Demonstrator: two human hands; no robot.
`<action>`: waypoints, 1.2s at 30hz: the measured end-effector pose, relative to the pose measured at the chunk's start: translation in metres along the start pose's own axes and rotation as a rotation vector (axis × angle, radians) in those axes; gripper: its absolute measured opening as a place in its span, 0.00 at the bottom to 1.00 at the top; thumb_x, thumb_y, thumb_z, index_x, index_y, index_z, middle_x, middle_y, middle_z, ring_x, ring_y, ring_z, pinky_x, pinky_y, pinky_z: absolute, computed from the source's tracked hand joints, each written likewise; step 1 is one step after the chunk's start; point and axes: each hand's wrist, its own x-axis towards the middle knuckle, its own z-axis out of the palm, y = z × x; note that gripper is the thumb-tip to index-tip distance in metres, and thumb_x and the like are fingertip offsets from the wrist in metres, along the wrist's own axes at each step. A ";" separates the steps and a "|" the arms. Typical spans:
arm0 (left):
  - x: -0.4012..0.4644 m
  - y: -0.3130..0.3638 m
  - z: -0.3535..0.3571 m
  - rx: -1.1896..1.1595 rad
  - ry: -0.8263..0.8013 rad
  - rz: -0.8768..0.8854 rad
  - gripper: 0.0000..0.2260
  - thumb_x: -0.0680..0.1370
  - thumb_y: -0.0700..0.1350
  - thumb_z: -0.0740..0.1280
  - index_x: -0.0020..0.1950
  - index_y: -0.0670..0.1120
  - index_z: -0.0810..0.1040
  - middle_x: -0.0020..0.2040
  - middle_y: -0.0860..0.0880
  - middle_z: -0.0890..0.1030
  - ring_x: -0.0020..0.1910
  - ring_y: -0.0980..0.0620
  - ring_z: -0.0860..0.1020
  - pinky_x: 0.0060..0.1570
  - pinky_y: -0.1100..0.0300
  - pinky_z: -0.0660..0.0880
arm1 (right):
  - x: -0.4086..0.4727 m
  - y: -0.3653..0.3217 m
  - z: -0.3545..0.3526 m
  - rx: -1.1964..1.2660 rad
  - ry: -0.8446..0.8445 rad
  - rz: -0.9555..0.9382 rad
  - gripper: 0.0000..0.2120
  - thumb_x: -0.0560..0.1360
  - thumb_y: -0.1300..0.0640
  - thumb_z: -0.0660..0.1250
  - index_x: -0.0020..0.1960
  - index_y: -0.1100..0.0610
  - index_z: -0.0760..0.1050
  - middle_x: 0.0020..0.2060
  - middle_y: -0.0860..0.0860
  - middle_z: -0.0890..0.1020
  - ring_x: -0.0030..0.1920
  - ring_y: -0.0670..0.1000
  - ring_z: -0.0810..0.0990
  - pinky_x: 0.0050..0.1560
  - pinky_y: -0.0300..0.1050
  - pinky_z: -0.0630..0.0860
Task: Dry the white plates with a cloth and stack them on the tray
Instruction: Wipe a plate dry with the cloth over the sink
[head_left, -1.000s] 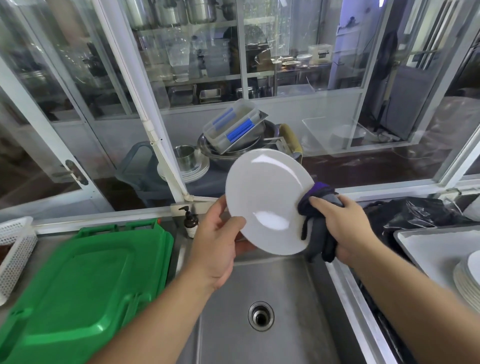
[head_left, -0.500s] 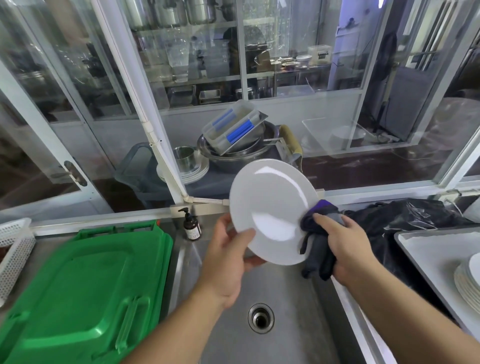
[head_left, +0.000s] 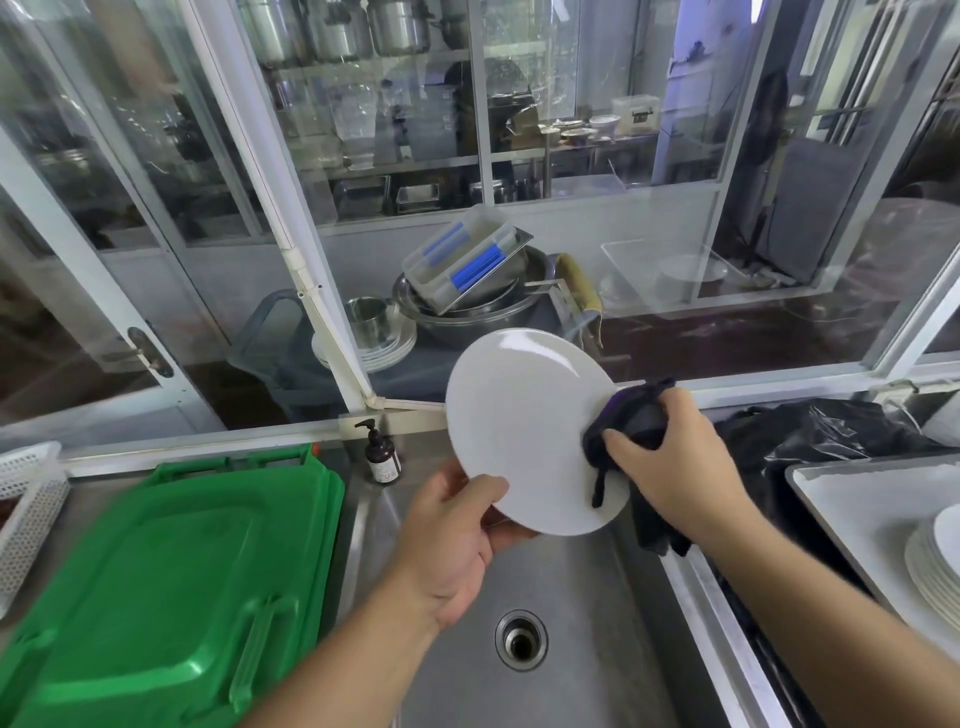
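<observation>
Lower now, glossy white plate (head_left: 524, 431) gripped by left hand (head_left: 452, 540); right hand (head_left: 675, 462) clutches dark cloth (head_left: 631, 426).

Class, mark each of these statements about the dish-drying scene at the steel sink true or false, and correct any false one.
1. The left hand grips the round white plate at its lower edge. True.
2. The right hand presses a yellow sponge on the plate. False: it holds a dark cloth against the plate's right rim.
3. The held plate lies flat on the white tray. False: it is held tilted above the steel sink.
4. A stack of white plates sits on the tray at the right. True.
5. A green plastic lid lies left of the sink. True.
</observation>
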 end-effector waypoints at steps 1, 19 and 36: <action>0.002 -0.001 0.002 -0.014 0.021 0.011 0.13 0.81 0.29 0.60 0.59 0.40 0.79 0.55 0.39 0.86 0.47 0.44 0.86 0.50 0.38 0.83 | -0.007 0.001 0.005 -0.046 -0.009 -0.021 0.23 0.73 0.41 0.74 0.60 0.48 0.68 0.52 0.49 0.74 0.51 0.55 0.78 0.53 0.55 0.78; -0.022 -0.028 0.010 0.077 -0.129 -0.056 0.14 0.70 0.38 0.66 0.49 0.47 0.88 0.52 0.39 0.87 0.49 0.46 0.86 0.42 0.51 0.83 | 0.016 -0.030 0.014 -0.331 -0.024 -0.633 0.15 0.78 0.43 0.68 0.59 0.50 0.77 0.51 0.48 0.79 0.49 0.59 0.78 0.44 0.49 0.71; -0.003 -0.015 0.005 0.795 -0.129 0.343 0.27 0.75 0.33 0.67 0.64 0.61 0.81 0.53 0.59 0.87 0.55 0.60 0.84 0.58 0.59 0.79 | -0.022 -0.039 0.037 0.739 -0.189 0.271 0.10 0.85 0.50 0.62 0.60 0.51 0.78 0.53 0.52 0.84 0.54 0.51 0.83 0.55 0.48 0.81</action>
